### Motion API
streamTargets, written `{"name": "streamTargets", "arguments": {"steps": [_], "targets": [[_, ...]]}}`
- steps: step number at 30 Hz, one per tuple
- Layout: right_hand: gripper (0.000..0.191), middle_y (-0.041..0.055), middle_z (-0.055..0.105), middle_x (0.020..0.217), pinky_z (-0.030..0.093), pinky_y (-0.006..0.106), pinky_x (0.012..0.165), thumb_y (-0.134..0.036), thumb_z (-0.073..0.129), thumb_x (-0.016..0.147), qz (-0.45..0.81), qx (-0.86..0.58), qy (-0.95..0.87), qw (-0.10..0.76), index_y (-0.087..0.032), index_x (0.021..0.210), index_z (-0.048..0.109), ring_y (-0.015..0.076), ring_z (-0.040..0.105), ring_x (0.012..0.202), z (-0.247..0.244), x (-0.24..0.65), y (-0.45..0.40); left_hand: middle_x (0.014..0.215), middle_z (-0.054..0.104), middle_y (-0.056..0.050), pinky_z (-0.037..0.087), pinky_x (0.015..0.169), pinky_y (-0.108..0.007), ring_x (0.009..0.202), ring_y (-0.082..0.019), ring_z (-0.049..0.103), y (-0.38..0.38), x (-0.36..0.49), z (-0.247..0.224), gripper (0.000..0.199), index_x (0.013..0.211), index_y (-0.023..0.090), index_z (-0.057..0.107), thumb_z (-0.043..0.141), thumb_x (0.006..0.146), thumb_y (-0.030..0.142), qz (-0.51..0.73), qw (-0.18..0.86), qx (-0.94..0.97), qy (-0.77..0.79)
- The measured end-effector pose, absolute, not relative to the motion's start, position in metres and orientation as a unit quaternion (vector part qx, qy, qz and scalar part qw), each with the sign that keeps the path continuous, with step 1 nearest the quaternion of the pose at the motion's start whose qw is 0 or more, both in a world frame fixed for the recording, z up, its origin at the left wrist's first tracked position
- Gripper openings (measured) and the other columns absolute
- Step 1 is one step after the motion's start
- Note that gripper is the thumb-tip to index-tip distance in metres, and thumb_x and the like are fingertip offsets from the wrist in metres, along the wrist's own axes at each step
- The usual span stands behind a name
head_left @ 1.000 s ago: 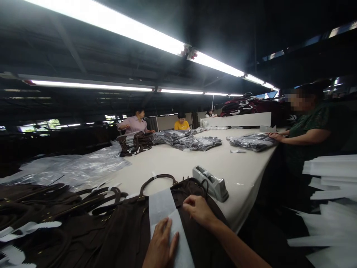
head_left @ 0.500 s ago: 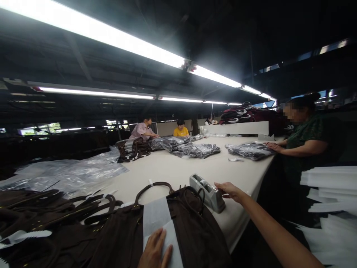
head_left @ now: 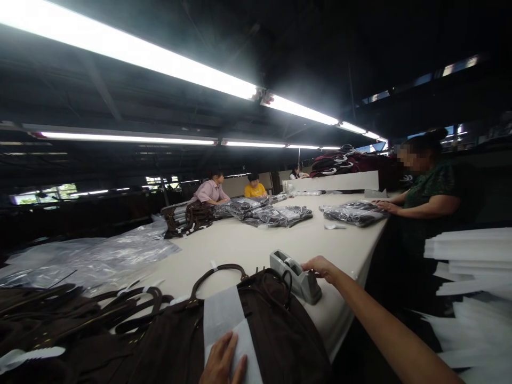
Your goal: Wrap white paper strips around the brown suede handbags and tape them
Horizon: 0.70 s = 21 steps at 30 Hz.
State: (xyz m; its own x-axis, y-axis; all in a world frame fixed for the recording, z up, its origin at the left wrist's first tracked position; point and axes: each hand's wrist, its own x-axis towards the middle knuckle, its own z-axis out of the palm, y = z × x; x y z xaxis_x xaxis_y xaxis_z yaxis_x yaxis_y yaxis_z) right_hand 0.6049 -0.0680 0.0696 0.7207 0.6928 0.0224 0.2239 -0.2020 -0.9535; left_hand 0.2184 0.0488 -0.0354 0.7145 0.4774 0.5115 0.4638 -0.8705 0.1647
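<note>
A dark brown bag (head_left: 280, 320) with looped handles lies at the near edge, a white paper strip (head_left: 224, 309) running across it. My left hand (head_left: 224, 360) rests on the strip with its fingers apart. Beside the bag on the right stands a grey tape dispenser (head_left: 296, 277). My right hand (head_left: 320, 266) is at the dispenser's front end, fingers bent together over it; whether tape is between the fingertips is too small to tell.
More brown bags (head_left: 72, 325) and clear plastic sheets (head_left: 100, 256) lie at left. Plastic-wrapped bundles (head_left: 280, 215) sit farther along the white table (head_left: 224, 240). A person (head_left: 428, 186) at right touches one bundle. White sheets (head_left: 472, 298) are stacked at the right.
My right hand has moved slightly left and its fingers have closed in at the dispenser's end. My left hand stays on the paper strip. The view has shifted a little.
</note>
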Motion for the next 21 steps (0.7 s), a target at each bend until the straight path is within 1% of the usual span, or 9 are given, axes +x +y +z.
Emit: {"name": "streamTargets", "arguments": {"steps": [3, 7, 12, 14, 18, 21], "targets": [[0.019, 0.0008, 0.061, 0.05, 0.039, 0.024, 0.055, -0.026, 0.071, 0.066, 0.188, -0.747, -0.324, 0.55, -0.014, 0.053, 0.065, 0.0123, 0.053, 0.054, 0.07, 0.602, -0.069, 0.125, 0.065, -0.009, 0.051, 0.099, -0.035, 0.117, -0.023, 0.06, 0.047, 0.219, -0.034, 0.044, 0.122, 0.021, 0.063, 0.048, 0.089, 0.045, 0.287, 0.008, 0.924, 0.252], [0.019, -0.001, 0.058, 0.048, 0.036, 0.024, 0.057, -0.029, 0.069, 0.065, 0.137, -0.743, -0.358, 0.548, -0.014, 0.053, 0.066, 0.013, 0.052, 0.056, 0.071, 0.596, -0.077, 0.125, 0.065, -0.009, 0.051, 0.099, -0.035, 0.116, -0.023, 0.06, 0.045, 0.218, -0.032, 0.044, 0.122, 0.021, 0.063, 0.049, 0.088, 0.046, 0.291, 0.01, 0.923, 0.251], [0.028, -0.0019, 0.059, 0.054, 0.035, 0.024, 0.058, -0.041, 0.063, 0.071, 0.098, -0.716, -0.4, 0.564, -0.014, 0.062, 0.067, 0.0123, 0.05, 0.057, 0.08, 0.588, -0.092, 0.126, 0.063, -0.009, 0.05, 0.1, -0.037, 0.118, -0.024, 0.059, 0.045, 0.219, -0.033, 0.045, 0.123, 0.02, 0.062, 0.047, 0.089, 0.046, 0.283, 0.02, 0.924, 0.256], [0.029, -0.0019, 0.059, 0.056, 0.035, 0.024, 0.057, -0.043, 0.062, 0.072, 0.092, -0.706, -0.411, 0.569, -0.015, 0.065, 0.067, 0.0116, 0.049, 0.057, 0.087, 0.589, -0.096, 0.126, 0.064, -0.01, 0.05, 0.1, -0.039, 0.118, -0.025, 0.059, 0.044, 0.22, -0.034, 0.046, 0.122, 0.02, 0.062, 0.046, 0.089, 0.047, 0.289, 0.021, 0.921, 0.261], [0.025, 0.0003, 0.063, 0.058, 0.039, 0.023, 0.058, -0.038, 0.062, 0.072, 0.115, -0.7, -0.413, 0.571, -0.015, 0.063, 0.064, 0.0111, 0.052, 0.056, 0.095, 0.595, -0.104, 0.124, 0.064, -0.011, 0.05, 0.1, -0.039, 0.116, -0.025, 0.06, 0.042, 0.22, -0.031, 0.047, 0.121, 0.016, 0.063, 0.045, 0.089, 0.046, 0.297, 0.026, 0.918, 0.261], [0.024, 0.0008, 0.061, 0.052, 0.038, 0.023, 0.052, -0.036, 0.063, 0.072, 0.138, -0.71, -0.395, 0.567, -0.015, 0.06, 0.063, 0.0103, 0.05, 0.049, 0.089, 0.598, -0.113, 0.124, 0.064, -0.011, 0.05, 0.1, -0.04, 0.115, -0.025, 0.06, 0.04, 0.219, -0.027, 0.045, 0.121, 0.016, 0.063, 0.047, 0.089, 0.044, 0.296, 0.031, 0.921, 0.25]]}}
